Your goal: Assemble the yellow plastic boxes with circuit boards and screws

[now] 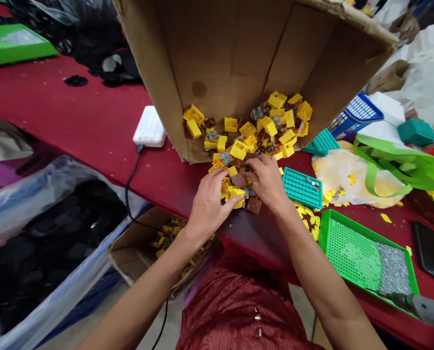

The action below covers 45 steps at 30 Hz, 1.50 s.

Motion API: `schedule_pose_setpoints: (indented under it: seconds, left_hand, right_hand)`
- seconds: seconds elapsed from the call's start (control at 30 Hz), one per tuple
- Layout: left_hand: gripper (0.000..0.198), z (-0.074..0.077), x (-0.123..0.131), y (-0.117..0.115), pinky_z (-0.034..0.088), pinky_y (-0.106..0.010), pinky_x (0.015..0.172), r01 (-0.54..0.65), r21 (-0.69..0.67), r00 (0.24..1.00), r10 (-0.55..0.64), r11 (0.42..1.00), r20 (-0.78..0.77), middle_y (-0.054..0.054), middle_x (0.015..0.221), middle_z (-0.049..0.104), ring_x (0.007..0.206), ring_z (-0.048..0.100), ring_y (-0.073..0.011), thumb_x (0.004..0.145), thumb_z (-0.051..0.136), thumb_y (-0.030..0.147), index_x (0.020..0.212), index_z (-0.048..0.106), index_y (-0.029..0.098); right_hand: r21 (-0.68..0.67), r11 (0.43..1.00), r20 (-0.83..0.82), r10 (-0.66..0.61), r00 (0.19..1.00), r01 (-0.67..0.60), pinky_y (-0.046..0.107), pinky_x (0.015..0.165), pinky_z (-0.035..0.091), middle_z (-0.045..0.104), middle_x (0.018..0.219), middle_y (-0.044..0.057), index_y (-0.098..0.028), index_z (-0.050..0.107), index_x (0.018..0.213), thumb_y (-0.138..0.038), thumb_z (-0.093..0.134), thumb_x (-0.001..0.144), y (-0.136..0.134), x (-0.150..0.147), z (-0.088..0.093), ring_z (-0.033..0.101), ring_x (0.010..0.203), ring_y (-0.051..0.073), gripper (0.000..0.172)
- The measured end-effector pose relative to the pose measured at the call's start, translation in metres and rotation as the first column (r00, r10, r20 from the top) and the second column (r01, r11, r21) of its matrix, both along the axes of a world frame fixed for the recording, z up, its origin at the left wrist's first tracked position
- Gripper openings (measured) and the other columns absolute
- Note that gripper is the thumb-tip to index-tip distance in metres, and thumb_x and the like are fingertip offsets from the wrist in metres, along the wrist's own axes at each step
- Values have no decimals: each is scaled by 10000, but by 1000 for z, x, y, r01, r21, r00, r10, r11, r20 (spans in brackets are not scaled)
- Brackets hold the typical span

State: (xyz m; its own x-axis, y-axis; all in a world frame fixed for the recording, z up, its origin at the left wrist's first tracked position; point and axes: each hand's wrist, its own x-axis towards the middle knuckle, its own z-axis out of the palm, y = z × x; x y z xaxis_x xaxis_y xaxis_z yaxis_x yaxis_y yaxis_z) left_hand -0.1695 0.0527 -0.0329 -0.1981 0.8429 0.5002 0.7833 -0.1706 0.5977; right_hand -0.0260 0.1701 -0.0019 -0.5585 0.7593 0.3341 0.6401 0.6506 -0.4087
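Observation:
My left hand [210, 203] curves round yellow plastic housings [234, 194] at the table's front edge, its thumb against one of them. My right hand [266, 181] is just beside it, fingers bent down into the same heap. What its fingertips pinch is mostly hidden. Between the hands lie a flat brown plate [239, 180] and small grey parts; another brown plate [254, 204] rests nearer my body. The heap runs back into a cardboard box [217, 58] tipped on its side, with yellow housings [269, 126], dark coiled wires and grey blocks inside.
Right of my hands are a teal tray [302, 188], yellow scraps, a green tray [355, 250] of metal pins, a power tool [430, 308] and a black phone [428, 250]. A white power bank [149, 127] with a cable sits left. Below stands another carton [134, 248].

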Motion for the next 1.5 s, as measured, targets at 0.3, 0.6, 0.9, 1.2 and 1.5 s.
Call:
schedule_pose_setpoints:
  seconds: [0.3,0.6,0.9,1.2,1.5]
  left_hand:
    - [374,30,6,-32,493,-481,1054,-15,59,999,12,998,53,-194,1259,671,1202,627,-302,863,711,244,1197,613,107]
    - [504,28,25,-13,488,-509,1040,35,3,999,-35,999,-21,-232,1274,657,1195,612,-347,820,756,274,1242,587,57]
    - [508,42,36,24,374,-623,1072,43,-237,945,-117,971,-306,-169,1371,643,1392,415,-434,867,626,200,1360,551,100]
    - [286,42,18,39,457,-518,963,54,-271,934,-145,961,-326,-147,1123,713,1138,604,-370,832,674,163,1117,673,143]
    - [407,41,21,2,466,-450,1068,237,-11,959,-235,972,-157,-132,1249,692,1251,593,-288,837,667,125,1238,604,157]
  right_hand:
    - [-146,989,-232,-65,971,31,354,814,512,727,962,63,-180,659,1001,-254,632,892,0,19,3,653,878,191,135]
    - [-390,921,-557,-218,801,-21,322,750,540,699,882,25,-200,633,959,-349,668,816,-18,39,10,645,775,133,209]
    - [-244,969,-367,-64,928,-30,378,835,506,720,998,56,-198,665,942,-201,593,804,-18,46,5,626,875,181,156]
    - [-189,979,-323,6,946,-70,382,895,502,706,1093,82,-173,646,1018,-144,548,821,-14,39,7,632,979,202,221]
    - [-258,954,-338,56,939,-150,332,896,513,733,1036,54,-190,665,1021,-175,576,884,-2,10,12,671,964,181,165]
